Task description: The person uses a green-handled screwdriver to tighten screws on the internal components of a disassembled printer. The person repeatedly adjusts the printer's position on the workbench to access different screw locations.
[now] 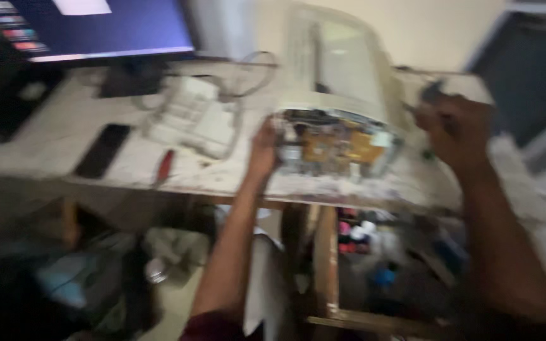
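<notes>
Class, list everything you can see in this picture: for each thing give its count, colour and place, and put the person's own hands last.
Opened machine: one, cream casing, on the worktable, circuit board exposed at its near end.
Circuit board: one, orange-brown, inside the machine's open end.
Monitor: one, blue screen lit, top left.
Cream unit with cables: one, centre of table; too blurred to identify.
Phone: one, black, flat on the table's left.
Screwdriver: one, red handle, near the table's front edge.
Worktable: one, whitish, stained.
Left hand: against the machine's open end.
Right hand: closed on a small dark tool, blurred.
</notes>
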